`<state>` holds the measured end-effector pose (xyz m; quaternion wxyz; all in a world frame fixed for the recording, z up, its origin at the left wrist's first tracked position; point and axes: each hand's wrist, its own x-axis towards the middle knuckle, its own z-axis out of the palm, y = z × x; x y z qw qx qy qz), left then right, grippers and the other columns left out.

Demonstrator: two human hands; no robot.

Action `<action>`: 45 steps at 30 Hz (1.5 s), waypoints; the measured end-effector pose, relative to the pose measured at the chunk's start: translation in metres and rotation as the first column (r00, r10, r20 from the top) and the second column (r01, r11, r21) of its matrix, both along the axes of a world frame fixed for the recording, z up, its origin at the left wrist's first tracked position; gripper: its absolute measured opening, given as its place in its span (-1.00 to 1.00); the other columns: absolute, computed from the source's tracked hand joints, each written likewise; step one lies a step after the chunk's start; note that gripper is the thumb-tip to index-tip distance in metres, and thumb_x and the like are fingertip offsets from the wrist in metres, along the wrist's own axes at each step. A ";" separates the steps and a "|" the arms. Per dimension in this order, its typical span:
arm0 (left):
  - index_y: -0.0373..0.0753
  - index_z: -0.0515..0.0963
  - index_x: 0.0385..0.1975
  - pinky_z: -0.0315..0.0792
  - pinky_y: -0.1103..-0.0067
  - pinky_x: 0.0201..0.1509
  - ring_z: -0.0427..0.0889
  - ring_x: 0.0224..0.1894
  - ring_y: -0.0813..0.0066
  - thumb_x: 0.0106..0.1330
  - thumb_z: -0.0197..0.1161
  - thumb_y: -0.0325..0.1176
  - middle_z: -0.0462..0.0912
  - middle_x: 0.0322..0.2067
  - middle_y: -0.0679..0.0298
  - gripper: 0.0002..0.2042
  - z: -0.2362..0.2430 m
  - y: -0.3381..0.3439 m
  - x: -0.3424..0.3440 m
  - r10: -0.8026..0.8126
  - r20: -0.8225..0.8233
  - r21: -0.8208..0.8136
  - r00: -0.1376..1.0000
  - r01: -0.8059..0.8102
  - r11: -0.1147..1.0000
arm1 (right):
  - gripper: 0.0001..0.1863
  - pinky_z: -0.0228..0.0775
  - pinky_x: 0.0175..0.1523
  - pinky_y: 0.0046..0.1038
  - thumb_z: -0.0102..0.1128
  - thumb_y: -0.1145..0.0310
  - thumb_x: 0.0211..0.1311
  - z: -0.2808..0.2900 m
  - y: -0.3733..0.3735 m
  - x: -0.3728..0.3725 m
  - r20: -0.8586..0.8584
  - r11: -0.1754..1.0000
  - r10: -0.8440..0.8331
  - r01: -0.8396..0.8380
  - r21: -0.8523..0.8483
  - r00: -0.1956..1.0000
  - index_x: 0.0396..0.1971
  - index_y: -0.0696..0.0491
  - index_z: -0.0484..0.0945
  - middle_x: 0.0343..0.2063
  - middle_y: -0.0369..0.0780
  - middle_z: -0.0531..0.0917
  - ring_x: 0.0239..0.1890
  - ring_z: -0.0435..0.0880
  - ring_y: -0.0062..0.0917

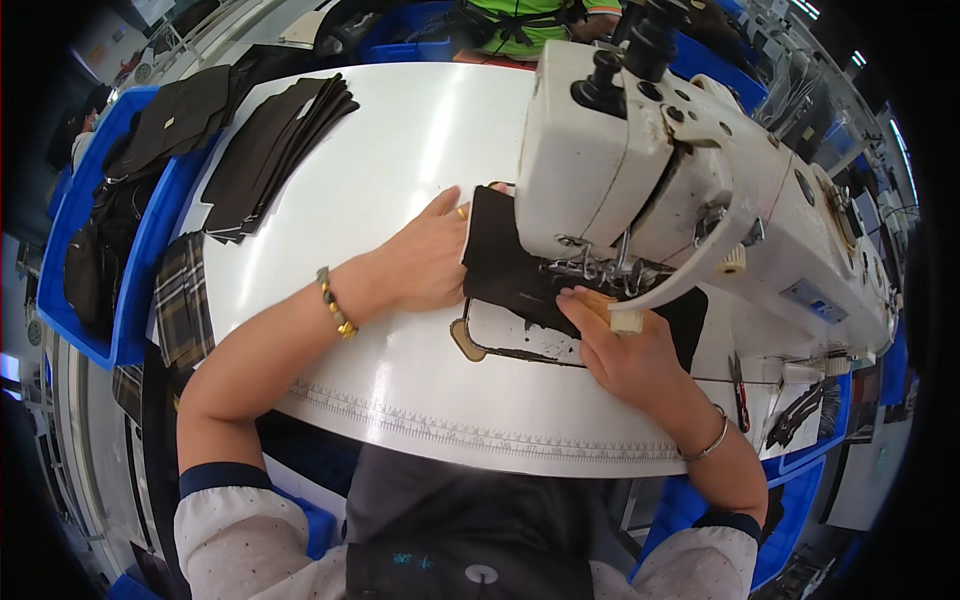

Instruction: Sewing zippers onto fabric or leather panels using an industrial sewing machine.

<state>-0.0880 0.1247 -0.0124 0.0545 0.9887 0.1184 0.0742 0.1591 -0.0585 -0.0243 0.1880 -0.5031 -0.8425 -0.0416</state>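
A dark brown fabric piece lies on the white sewing table under the head of a sewing machine. My left hand grips the left edge of this piece; some of its fingers are hidden beneath the cloth, and fingertips show past the far edge. My right hand rests on the fabric just in front of the presser foot, fingers stretched toward it. Part of that hand is covered by the machine's curved white arm. Below the cloth, a pale plate with a dark outline is set in the table.
Stacked dark fabric pieces lie at the table's far left. Beyond them stands a blue bin of dark items, with plaid cloth nearby. Snips lie at right. A ruler strip follows the near edge. Another person is opposite.
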 end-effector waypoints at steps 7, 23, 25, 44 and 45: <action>-0.02 0.49 0.30 0.01 -0.09 0.56 0.13 0.57 0.10 0.39 0.14 -0.10 0.41 0.41 0.23 -0.52 -0.014 0.020 0.013 -0.049 0.101 -0.171 0.994 0.066 0.983 | -0.57 0.63 -0.05 -0.38 0.26 0.59 0.15 0.010 0.004 -0.006 0.007 0.999 0.009 -0.009 0.036 1.000 0.07 0.10 0.67 -0.06 -0.20 0.76 -0.07 0.73 -0.38; -0.08 0.55 0.24 0.12 -0.10 0.53 0.13 0.59 0.04 0.31 0.27 -0.17 0.51 0.32 0.17 -0.52 -0.008 0.016 0.006 0.042 0.125 0.070 0.991 -0.051 0.996 | -0.56 0.66 0.05 -0.32 0.40 0.44 0.14 0.021 -0.012 -0.022 0.019 1.000 0.023 -0.023 0.022 1.000 0.06 0.21 0.65 0.03 -0.04 0.73 -0.07 0.77 -0.25; -0.13 0.59 0.18 0.23 0.02 0.47 0.26 0.50 0.05 0.26 0.29 -0.28 0.56 0.26 0.17 -0.56 -0.006 0.033 -0.004 0.224 0.181 0.059 0.958 -0.238 0.969 | -0.53 0.65 0.05 -0.32 0.44 0.38 0.12 0.025 -0.013 -0.024 0.012 1.000 0.029 -0.029 0.001 1.000 0.05 0.22 0.65 0.06 -0.02 0.71 -0.07 0.76 -0.25; -0.31 0.65 0.08 0.52 0.39 0.30 0.60 0.27 0.17 0.29 0.27 -0.41 0.63 0.15 0.13 -0.65 -0.007 -0.071 0.001 0.006 0.278 0.040 0.961 -0.018 0.999 | -0.54 0.58 0.20 -0.30 0.41 0.33 0.23 0.028 -0.016 0.007 0.098 0.984 -0.100 0.113 -0.138 0.990 0.12 0.14 0.63 0.21 -0.13 0.65 0.27 0.64 -0.27; -0.31 0.65 0.08 0.52 0.39 0.30 0.60 0.27 0.17 0.29 0.27 -0.41 0.63 0.15 0.13 -0.65 -0.008 -0.071 0.000 0.007 0.281 0.033 0.960 -0.017 0.999 | -0.54 0.58 0.20 -0.30 0.41 0.33 0.23 0.030 -0.016 0.006 0.102 0.983 -0.100 0.114 -0.145 0.990 0.12 0.14 0.63 0.21 -0.13 0.65 0.27 0.64 -0.27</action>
